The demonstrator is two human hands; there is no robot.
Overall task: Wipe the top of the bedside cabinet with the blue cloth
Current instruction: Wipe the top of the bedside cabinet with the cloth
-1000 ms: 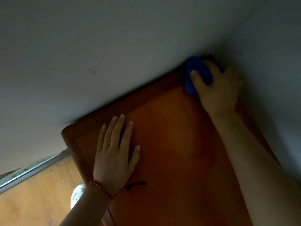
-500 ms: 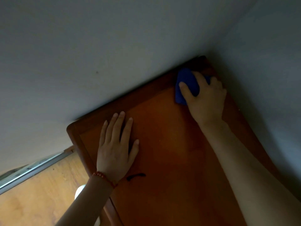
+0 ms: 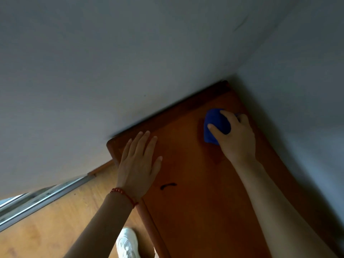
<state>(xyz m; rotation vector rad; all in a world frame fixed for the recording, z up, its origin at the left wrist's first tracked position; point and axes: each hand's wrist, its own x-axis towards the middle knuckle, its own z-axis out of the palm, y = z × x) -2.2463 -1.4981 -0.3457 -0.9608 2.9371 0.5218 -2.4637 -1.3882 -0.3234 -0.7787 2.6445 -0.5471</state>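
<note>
The right hand [image 3: 235, 135], clamped over the bunched blue cloth [image 3: 214, 126], had dragged it out of the upper-right corner toward centre frame; left hand [image 3: 138, 163] lay spread flat on the cabinet top [image 3: 195, 202]. Far corner looked wiped; most remained.

The right hand [image 3: 236, 138] covers much of the blue cloth [image 3: 214, 125], so only the cloth's ten-o'clock side shows. The bedside cabinet [image 3: 195, 202] runs off the frame toward six o'clock, and both forearms are cut there too. A white shoe [image 3: 127, 243] at six o'clock is cropped by the bottom edge.
</note>
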